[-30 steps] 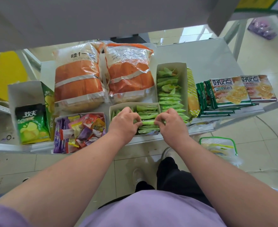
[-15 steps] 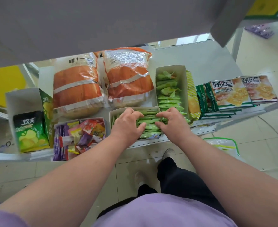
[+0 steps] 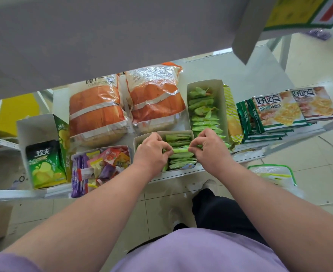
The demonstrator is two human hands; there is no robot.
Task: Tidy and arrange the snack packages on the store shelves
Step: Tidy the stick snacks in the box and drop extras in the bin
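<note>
Both hands moved apart slightly: left hand (image 3: 151, 152) and right hand (image 3: 210, 148) pinch one green packet (image 3: 181, 150) by its ends, squaring it in the front-edge box (image 3: 137, 139).

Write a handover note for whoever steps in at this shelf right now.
Left hand and right hand each pinch an end of one green packet over the front box.
Packets there lie mostly in a row; those in the rear box are looser at the far end.
Mixed candy box, bread bags and cracker packs are untouched.
Left to do: seat this packet, straighten the rest.
</note>
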